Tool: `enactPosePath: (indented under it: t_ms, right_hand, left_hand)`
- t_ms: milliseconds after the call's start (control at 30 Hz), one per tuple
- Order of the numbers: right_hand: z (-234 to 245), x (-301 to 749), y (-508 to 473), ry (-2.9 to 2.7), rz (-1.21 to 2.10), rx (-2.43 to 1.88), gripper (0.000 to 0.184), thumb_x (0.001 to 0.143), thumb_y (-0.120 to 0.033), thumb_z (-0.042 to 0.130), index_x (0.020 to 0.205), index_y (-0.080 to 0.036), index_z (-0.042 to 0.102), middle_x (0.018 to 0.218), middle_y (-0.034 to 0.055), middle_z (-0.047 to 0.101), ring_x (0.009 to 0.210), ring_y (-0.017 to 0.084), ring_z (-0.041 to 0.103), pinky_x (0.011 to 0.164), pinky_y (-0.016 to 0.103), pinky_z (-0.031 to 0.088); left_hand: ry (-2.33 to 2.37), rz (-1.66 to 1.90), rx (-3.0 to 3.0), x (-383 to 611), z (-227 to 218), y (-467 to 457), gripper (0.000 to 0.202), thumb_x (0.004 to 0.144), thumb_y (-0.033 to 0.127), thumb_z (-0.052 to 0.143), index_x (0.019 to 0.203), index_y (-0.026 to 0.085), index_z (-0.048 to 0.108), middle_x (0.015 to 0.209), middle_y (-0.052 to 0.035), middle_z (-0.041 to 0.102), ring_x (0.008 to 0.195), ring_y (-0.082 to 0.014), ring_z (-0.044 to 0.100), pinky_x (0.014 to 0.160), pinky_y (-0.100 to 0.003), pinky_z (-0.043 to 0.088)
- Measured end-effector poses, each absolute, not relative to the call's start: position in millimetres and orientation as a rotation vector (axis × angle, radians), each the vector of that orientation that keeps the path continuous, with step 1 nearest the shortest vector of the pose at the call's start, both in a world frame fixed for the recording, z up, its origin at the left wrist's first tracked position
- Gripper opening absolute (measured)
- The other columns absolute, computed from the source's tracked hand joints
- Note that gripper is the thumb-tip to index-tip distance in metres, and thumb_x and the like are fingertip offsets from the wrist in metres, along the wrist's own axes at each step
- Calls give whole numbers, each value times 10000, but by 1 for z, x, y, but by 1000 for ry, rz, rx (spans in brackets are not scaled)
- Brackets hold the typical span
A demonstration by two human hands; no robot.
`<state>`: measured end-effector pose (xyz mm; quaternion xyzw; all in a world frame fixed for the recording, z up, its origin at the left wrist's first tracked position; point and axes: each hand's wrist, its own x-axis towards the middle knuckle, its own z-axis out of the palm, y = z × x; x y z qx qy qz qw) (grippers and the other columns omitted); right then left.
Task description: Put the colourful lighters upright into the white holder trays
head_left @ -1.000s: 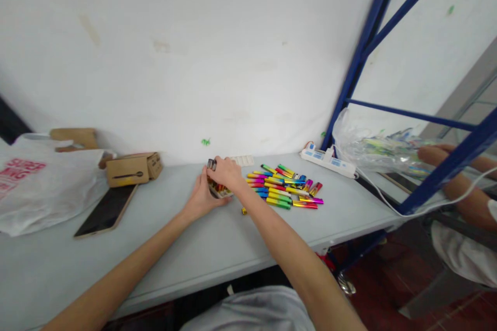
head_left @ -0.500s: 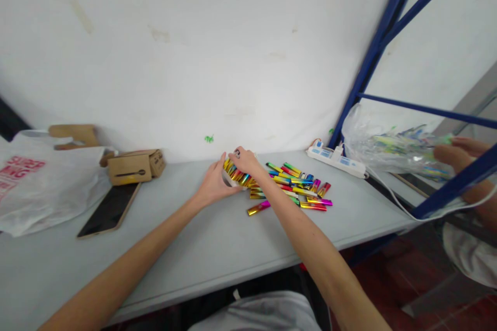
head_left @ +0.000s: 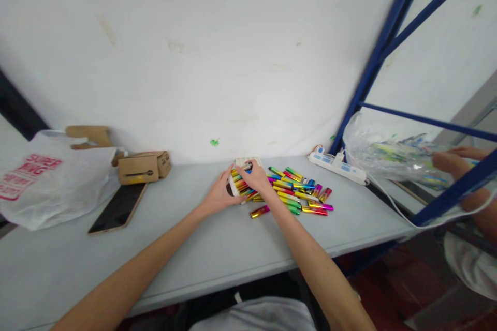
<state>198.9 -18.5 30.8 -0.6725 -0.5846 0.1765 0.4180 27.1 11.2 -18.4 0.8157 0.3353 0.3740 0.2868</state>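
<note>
White container [head_left: 233, 187] near the wall on the grey table [head_left: 217, 248], tilted, shiny coloured cylinders at its mouth; left hand [head_left: 218, 197] grips its side, thumb toward the near edge; right hand [head_left: 256, 179] curled over the cylinders at the mouth, cannot tell whether it grips any; loose pile of cylinders [head_left: 293, 190] just beside, to the right; white gridded tray [head_left: 244, 161] behind the hands; farther out, power strip [head_left: 338, 168] right, cardboard box [head_left: 137, 169] and phone [head_left: 118, 209] left.
</note>
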Motion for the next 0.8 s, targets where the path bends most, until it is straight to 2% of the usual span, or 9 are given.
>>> enactPosePath:
  t_ms: [133,267,400,533,667,800]
  right_hand:
    - [24,195,-16,-1491,428,-1646,535,922,-511,667,1308,-152,577,1194,154,706,1118,278,663,1014,389,484]
    - [19,193,-16,-1493,439,-1617,503,934,-509,646,1293,-165,569,1179,139,712,1101,266,665,1008,386,489]
    - [20,197,-22,-1507,475,-1608,484,966,-523,606,1306,-180,566,1194,134,723,1119,267,679,1010,380,488]
    - [23,203,-28,-1522,487,-1644,488,988,-556,571,1321,-200,576,1182,131,738,1138,289,691,1004,395,491]
    - [19,208,-26,-1512,512,-1629,478,980,-553,578,1293,-193,603,1165,131,739,1106,290,697,982,401,507]
    - [12,215,-17,-1515,467,-1571,440,963,-510,612,1243,-174,661,1248,138,692,1210,256,638,1076,367,460]
  left_hand:
    - [748,1047,2002,18,-22,20,1175,612,445,957,1609,226,375,1561,-169,479,1423,-392,498,1221,-567,374]
    - [631,982,1886,11,-22,23,1145,623,391,964,1600,242,386,1595,-178,439,1425,-382,501,1185,-563,434]
    - [609,961,1865,10,-15,19,1117,629,367,959,1587,234,401,1580,-178,463,1415,-384,511,1167,-570,456]
    - [620,969,1916,10,-14,19,1084,645,381,950,1578,224,421,1591,-173,452,1415,-386,511,1184,-567,437]
    - [640,1000,2001,10,-19,25,1143,632,379,957,1608,229,381,1585,-164,463,1435,-377,490,1225,-560,379]
    - [651,988,2047,9,-20,27,1137,652,389,947,1619,235,368,1603,-162,442,1455,-378,467,1231,-557,365]
